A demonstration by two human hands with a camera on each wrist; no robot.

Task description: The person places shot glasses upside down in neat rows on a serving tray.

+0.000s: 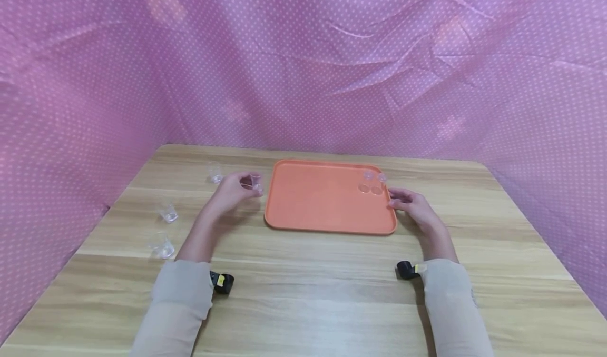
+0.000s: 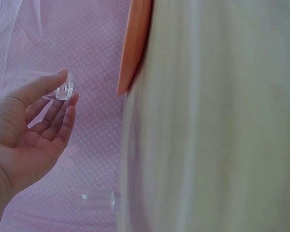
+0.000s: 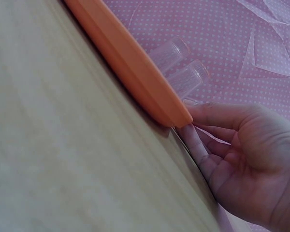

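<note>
My left hand (image 1: 233, 192) pinches a small clear glass (image 1: 256, 181) between thumb and fingers, just left of an orange tray (image 1: 313, 199). In the left wrist view this glass (image 2: 65, 89) is upright, its thick base towards the table. My right hand (image 1: 414, 207) holds the tray's right edge. The right wrist view shows the thumb above the tray rim (image 3: 135, 72) and a finger beneath it. Two clear glasses (image 1: 376, 189) stand near the tray's far right corner, apparently upside down.
Left of my left arm, three more clear glasses stand on the wooden table: one farther back (image 1: 216, 178), one in the middle (image 1: 169, 214) and one nearer (image 1: 165, 248). A pink dotted cloth (image 1: 303, 83) hangs behind the table and along its sides.
</note>
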